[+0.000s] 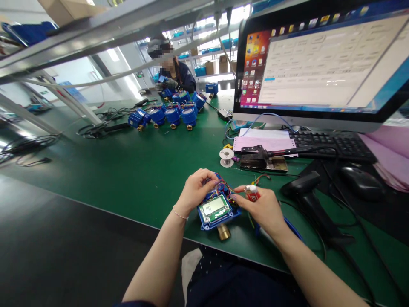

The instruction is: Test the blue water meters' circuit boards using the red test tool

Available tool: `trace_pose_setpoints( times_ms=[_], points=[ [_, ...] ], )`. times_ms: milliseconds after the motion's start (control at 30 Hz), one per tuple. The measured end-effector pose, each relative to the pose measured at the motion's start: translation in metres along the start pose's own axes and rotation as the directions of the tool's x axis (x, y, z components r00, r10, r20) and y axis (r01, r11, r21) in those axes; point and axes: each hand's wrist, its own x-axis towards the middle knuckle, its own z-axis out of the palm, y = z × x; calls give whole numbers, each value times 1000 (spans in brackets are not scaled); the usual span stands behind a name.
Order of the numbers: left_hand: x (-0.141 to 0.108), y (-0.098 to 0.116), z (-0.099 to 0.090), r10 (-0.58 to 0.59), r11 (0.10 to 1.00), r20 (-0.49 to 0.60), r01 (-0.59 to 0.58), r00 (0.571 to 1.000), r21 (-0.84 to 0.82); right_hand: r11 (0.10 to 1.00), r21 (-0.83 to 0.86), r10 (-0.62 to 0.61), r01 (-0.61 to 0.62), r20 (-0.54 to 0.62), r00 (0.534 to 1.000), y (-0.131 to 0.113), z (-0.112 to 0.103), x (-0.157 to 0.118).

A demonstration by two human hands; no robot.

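An opened blue meter (216, 209) lies near the front edge of the green table, its circuit board and small display facing up. A brass fitting (224, 232) juts from its near side. Thin coloured wires (223, 187) bunch at its far side. My left hand (198, 189) is closed, thumb and fingers pinching at those wires on the left. On the right, my right hand (260, 209) is closed too, its thumb and index fingertips at the wires. A red and white lighter (252, 192) is tucked in the same hand. The fingertips partly cover the wires.
Several blue meters (172, 115) stand at the back, where a person (179, 72) in dark clothes sits. A solder spool (226, 157), a soldering iron on its stand (263, 160), papers (265, 140), a barcode scanner (315, 204), a mouse (361, 182), a keyboard (332, 145) and a monitor (319, 64) are at right.
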Motion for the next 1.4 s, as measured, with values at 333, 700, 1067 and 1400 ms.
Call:
trace_pose_setpoints(
  times_ms=[333, 700, 1067, 1400],
  points=[
    [-15, -14, -15, 73, 991, -76, -81, 994, -106, 990, 19, -138, 139, -44, 989, -5, 36, -7],
    [-13, -7, -17, 154, 988, 3, -153, 988, -34, 947, -137, -297, 291, -27, 954, -6, 32, -4],
    [-16, -26, -31, 92, 975, 138, -61, 986, -212, 895, -433, -186, 109, -139, 973, 6, -2, 20],
    [-31, -47, -42, 323, 943, 212, -295, 922, -154, 797, -589, -258, 137, -127, 958, 37, -10, 23]
  ],
)
